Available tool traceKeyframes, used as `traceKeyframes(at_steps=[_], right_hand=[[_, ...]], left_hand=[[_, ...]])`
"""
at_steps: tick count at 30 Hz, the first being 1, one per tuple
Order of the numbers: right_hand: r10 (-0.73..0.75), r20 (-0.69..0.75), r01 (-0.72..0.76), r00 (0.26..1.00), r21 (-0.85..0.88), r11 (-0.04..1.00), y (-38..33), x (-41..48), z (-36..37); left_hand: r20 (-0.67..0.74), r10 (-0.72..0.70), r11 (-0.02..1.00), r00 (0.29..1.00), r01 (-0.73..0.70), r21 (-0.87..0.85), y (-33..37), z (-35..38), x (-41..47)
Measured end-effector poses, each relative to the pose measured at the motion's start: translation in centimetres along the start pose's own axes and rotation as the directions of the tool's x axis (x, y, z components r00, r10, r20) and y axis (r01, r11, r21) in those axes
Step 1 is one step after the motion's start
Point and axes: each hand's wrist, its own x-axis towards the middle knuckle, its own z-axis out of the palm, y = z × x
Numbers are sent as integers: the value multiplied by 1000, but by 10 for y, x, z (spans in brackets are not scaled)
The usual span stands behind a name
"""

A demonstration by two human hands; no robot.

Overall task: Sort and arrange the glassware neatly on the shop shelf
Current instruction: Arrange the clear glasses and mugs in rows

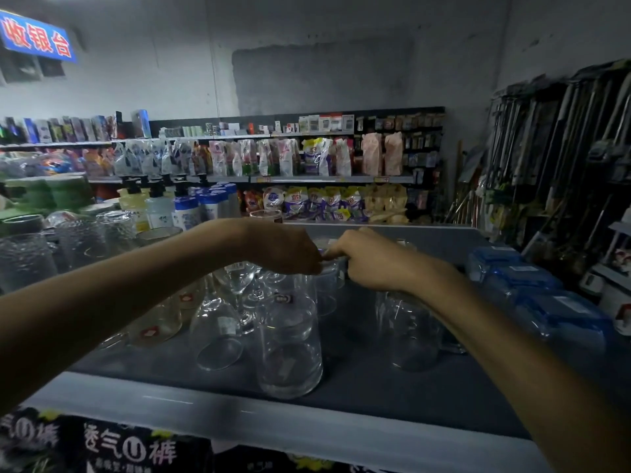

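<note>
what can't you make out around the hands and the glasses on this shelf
- Head view: whether the left hand and right hand grip anything; their backs hide the fingertips.
- Head view: rim of the small tumbler, covered by both hands.
- Head view: label on the yellowish glass, too small and blurred to read.

Shelf (pixel 375 397), top tier.
- Front centre: tall tumbler (pixel 290 356).
- Just left of it: second glass (pixel 218 332), with a labelled jar (pixel 158 322) further left.
- Behind these: stemmed glasses (pixel 240 281).
- Far left: cluster of glasses (pixel 78 240).
- Right of centre: handled mug (pixel 415 332).
- Far right edge: row of lidded containers (pixel 532 295).
- Mid-shelf, behind the tall tumbler: small glasses (pixel 327 288), with left hand (pixel 283 247) and right hand (pixel 372 261) meeting above them.
- Beyond the shelf, left: pump bottles (pixel 155 203).
</note>
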Motion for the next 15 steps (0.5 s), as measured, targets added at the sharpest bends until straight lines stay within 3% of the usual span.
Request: traceKeyframes(at_steps=[4, 6, 9, 15], right_hand=[[4, 15, -3, 1000, -22, 1000, -4, -3, -4], [23, -21, -23, 1000, -20, 1000, -4, 3, -14], [34, -76, -37, 997, -47, 998, -3, 21, -22], [79, -27, -81, 996, -72, 994, 5, 58, -4]], left_hand=[[-38, 7, 996, 999, -10, -92, 2, -1, -15], [-145, 9, 977, 989, -40, -209, 4, -6, -32], [-403, -70, 929, 913, -88, -359, 12, -4, -68], [-632, -188, 937, 752, -57, -346, 46, 57, -120]])
